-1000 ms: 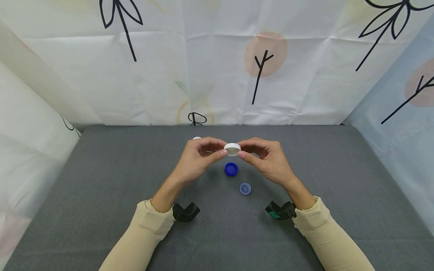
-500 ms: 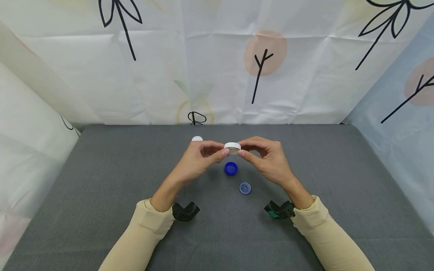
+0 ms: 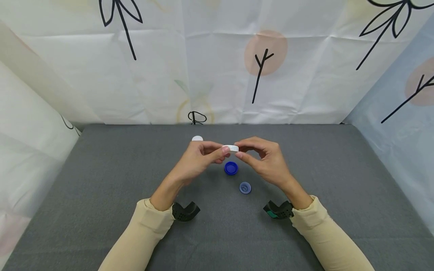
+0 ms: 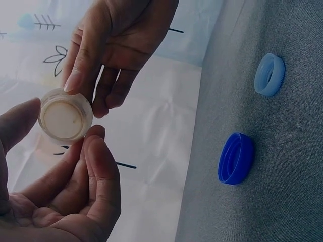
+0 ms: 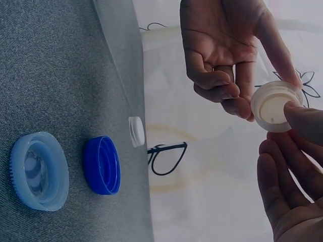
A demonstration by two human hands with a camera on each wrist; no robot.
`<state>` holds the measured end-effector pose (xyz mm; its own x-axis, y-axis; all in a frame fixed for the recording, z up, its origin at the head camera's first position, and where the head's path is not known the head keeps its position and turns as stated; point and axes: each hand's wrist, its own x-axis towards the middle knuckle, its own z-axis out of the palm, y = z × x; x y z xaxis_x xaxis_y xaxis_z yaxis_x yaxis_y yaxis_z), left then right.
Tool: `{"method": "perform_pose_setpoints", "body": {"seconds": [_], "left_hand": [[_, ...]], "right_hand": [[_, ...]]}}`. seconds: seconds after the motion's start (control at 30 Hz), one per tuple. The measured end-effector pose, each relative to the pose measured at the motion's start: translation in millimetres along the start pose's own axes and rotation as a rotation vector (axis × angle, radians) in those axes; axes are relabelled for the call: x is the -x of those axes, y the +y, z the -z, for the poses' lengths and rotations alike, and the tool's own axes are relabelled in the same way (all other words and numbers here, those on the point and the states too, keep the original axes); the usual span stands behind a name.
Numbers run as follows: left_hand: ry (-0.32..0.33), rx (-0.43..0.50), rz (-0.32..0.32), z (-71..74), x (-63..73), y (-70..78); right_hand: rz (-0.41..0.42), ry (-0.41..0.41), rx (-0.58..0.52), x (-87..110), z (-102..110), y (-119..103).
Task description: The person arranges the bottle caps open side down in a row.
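Note:
A small white bottle cap (image 3: 233, 149) is held up off the table between both hands. My left hand (image 3: 194, 161) pinches its left side between thumb and fingers. On the other side, the thumb and fingers of my right hand (image 3: 268, 162) pinch its right edge. The left wrist view shows the hollow inside of the white cap (image 4: 62, 120), with a pale round liner. Below the hands, a dark blue cap (image 3: 231, 168) lies on the grey cloth, hollow side up. Nearer to me lies a light blue cap (image 3: 245, 188), hollow side up too.
Another white cap (image 3: 197, 138) lies on the table behind my left hand, partly hidden by it in the head view. The grey cloth-covered table (image 3: 108, 188) ends at a white patterned backdrop (image 3: 217, 67). Each wrist wears a black device.
The held white cap has turned and shifted slightly left, so its inside no longer shows in the head view. My right hand has moved slightly left with it.

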<state>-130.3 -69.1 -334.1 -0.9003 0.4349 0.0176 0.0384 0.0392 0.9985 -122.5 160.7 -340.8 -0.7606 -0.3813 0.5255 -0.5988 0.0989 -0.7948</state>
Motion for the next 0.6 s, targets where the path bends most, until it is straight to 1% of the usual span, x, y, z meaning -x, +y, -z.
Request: {"method": "perform_pose_setpoints", "body": {"seconds": [0.2, 0.47, 0.6], "left_hand": [[0.013, 0.032, -0.016, 1.2, 0.2, 0.8], [0.017, 0.008, -0.077, 2.1, 2.3, 1.5], [0.016, 0.006, -0.114, 1.4, 2.6, 1.2]], "right_hand": [[-0.045, -0.017, 0.013, -0.2, 1.3, -0.7], [-0.173, -0.060, -0.095, -0.6, 6.5, -2.7], [-0.220, -0.059, -0.116, -0.7, 6.5, -4.6]]}}
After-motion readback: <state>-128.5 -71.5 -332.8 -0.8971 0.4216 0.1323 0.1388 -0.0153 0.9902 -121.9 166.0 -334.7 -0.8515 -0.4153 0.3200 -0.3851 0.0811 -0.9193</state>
